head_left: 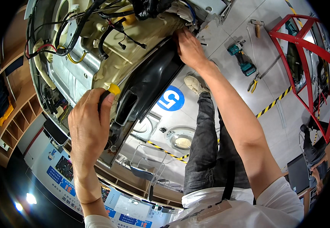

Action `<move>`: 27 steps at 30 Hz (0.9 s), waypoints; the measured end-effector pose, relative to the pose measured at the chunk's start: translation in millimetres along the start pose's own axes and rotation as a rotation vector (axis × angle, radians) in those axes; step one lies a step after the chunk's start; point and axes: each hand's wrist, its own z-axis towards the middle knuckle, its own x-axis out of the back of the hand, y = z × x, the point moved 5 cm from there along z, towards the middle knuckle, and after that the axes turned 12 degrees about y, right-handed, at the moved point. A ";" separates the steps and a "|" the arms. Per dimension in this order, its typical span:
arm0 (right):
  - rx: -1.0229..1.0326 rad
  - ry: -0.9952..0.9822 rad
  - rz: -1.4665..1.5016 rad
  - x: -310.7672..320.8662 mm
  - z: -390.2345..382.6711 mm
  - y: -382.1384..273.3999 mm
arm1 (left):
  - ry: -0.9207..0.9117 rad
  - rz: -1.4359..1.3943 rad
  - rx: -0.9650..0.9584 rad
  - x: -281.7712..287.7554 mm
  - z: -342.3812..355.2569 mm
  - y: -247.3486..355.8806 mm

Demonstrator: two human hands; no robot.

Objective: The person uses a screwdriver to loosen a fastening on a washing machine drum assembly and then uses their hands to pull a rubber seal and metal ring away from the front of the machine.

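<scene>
At the left, a bundle of cables (82, 32) is hanging across a silver bracket (88, 69); during tool work, clearance from this wiring is best being maintained. Next, a yellow-and-black-handled tool, seemingly a screwdriver (114, 89), is being held in the left hand (87, 125). This grip is being closed firmly around the handle, with the thumb lying along it. The shaft is apparently pointing far and right, toward the seam between a cream housing (149, 34) and a black panel (153, 68). The tip is not being shown clearly, so contact cannot be confirmed.

The panel is lying between the two hands, slanting from near left to far right. In judgement, the tool is being used along the seam; light, level pressure is being called for, since bending or scratching could be resulting from sharp leverage.

At the panel's far end, the right hand (191, 48) is resting with fingers curled inward. How far this grip is being opened, and whether anything is being grasped, cannot be told; steady support there is being advised. Farther right, a cordless drill (241, 57) and pliers (253, 84) are lying on the tiled floor (218, 45).
</scene>
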 end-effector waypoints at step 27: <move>0.003 -0.018 0.005 -1.2 1.8 -0.5 | 0.084 0.006 -0.084 7.1 2.4 17.2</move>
